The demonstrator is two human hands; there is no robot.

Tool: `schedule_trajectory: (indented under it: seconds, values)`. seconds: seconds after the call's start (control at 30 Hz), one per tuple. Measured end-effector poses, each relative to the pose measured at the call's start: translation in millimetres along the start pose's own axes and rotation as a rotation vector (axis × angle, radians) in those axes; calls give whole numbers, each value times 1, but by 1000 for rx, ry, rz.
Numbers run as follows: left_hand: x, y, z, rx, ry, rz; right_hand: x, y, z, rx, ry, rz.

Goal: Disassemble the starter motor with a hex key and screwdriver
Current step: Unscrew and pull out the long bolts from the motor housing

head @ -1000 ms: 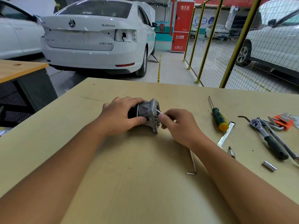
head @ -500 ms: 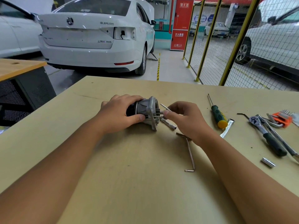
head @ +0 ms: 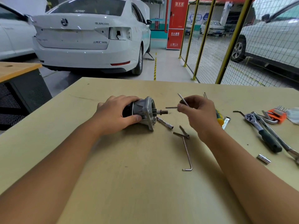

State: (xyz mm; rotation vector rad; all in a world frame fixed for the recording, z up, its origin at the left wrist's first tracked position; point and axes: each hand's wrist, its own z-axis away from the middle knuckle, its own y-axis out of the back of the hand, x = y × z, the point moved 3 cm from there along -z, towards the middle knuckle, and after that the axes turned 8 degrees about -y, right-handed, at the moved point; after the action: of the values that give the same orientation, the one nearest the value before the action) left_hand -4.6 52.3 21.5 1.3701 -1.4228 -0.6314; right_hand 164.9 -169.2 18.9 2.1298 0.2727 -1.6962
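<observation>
The right hand [head: 196, 110] pinched two long through-bolts [head: 182, 99] in its fingers [head: 181, 109], now lifted clear to the right of the starter motor [head: 144, 112]; half a second before, that hand was still at the flange. The left hand [head: 116, 113] gripped the motor's body, lying on its side on the tabletop [head: 129, 183]. With those bolts out, the housing should probably separate. A hex key [head: 187, 154] lay nearer, a screwdriver [head: 219, 117] right.

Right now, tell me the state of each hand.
Left hand: grips the starter motor lying on the table.
Right hand: raised, pinches two thin metal rods, clear of the motor.
</observation>
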Motion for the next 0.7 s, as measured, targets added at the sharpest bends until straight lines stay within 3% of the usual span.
schedule_trajectory:
  seconds: [0.2,0.37,0.5,0.7]
  values:
    - [1,0,0,-12,-8,5,6,16,-8,162,-8,241]
    - [1,0,0,-18,-11,3,13,16,-10,28,-123,448]
    - [0,0,0,-21,-12,4,14,11,-7,-123,-117,582]
    - [0,-1,0,-22,-15,3,12,11,-8,-207,-117,698]
